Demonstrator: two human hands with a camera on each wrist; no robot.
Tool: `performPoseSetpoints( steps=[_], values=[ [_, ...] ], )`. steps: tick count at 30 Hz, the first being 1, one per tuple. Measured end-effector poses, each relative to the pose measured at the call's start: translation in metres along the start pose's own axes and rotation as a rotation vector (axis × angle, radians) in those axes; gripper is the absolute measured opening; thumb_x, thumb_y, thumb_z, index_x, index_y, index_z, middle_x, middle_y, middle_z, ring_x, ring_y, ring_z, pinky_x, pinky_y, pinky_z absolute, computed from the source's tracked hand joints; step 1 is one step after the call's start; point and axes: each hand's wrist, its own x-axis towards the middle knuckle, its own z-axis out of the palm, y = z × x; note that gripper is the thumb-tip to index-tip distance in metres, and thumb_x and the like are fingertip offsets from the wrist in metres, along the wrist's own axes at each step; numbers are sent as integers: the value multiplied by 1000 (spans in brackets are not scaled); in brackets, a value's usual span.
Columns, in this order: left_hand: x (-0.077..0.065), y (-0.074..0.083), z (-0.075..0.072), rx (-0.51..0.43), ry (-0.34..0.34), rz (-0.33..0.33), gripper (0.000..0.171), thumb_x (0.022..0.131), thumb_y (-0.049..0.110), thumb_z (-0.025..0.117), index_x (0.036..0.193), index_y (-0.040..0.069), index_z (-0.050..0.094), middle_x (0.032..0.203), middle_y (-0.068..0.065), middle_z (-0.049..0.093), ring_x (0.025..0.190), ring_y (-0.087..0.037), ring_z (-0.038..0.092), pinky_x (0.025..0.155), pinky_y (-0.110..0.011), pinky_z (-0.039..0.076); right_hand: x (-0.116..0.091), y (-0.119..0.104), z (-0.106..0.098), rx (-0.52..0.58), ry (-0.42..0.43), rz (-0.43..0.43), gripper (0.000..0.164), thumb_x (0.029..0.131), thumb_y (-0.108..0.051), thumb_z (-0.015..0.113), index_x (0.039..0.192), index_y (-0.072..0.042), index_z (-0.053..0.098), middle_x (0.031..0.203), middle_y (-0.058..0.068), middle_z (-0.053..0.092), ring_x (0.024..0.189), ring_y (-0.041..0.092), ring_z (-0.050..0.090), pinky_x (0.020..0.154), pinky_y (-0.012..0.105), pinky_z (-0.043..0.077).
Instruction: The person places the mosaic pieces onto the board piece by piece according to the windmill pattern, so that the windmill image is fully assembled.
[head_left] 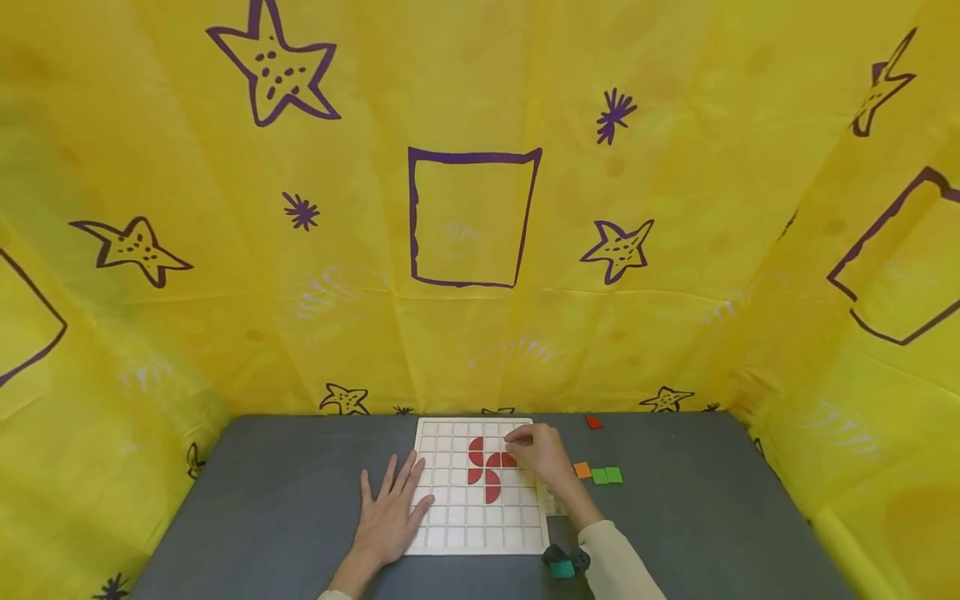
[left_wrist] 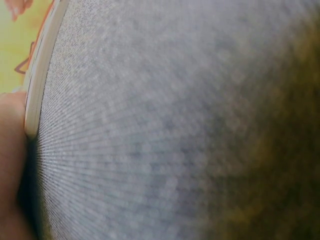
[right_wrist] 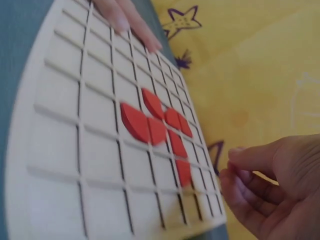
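A white gridded board (head_left: 450,533) lies on the dark table. Several red quarter-round tiles (head_left: 492,493) sit in its squares, forming a pinwheel shape. My left hand (head_left: 386,521) rests on the board's left edge with fingers spread. Above the upper right squares hovers my right hand (head_left: 543,454). In the right wrist view this hand's thumb and index fingertips (right_wrist: 235,152) are close together, the other fingers loosely bent, and nothing shows between them. The left wrist view holds mostly blurred tabletop, with the board's rim (left_wrist: 42,75) beside part of the hand.
Right of the board lie an orange tile (head_left: 582,471) and two green tiles (head_left: 607,475). A loose red tile (head_left: 593,422) is near the table's back edge. Pale pieces (head_left: 555,505) lie against the board's right side. Yellow patterned cloth (head_left: 465,350) hangs around the table.
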Motion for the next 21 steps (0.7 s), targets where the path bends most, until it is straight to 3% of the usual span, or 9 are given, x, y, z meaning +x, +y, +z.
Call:
performPoseSetpoints(
  steps=[11, 21],
  values=[
    [1, 0, 0, 9, -5, -8, 62, 101, 51, 44, 151, 16, 39, 160, -3, 29, 146, -37, 22, 108, -73, 0, 5, 25, -37, -115, 107, -51, 7, 84, -2, 74, 91, -1, 76, 82, 3, 71, 73, 17, 64, 66, 34, 55],
    [0, -1, 2, 15, -11, -7, 62, 101, 52, 42, 152, 17, 39, 160, -3, 30, 146, -37, 22, 108, -73, 1, 8, 49, -59, -87, 143, -31, 9, 84, -5, 76, 93, -3, 76, 85, 2, 72, 78, 20, 65, 70, 34, 55]
  ],
)
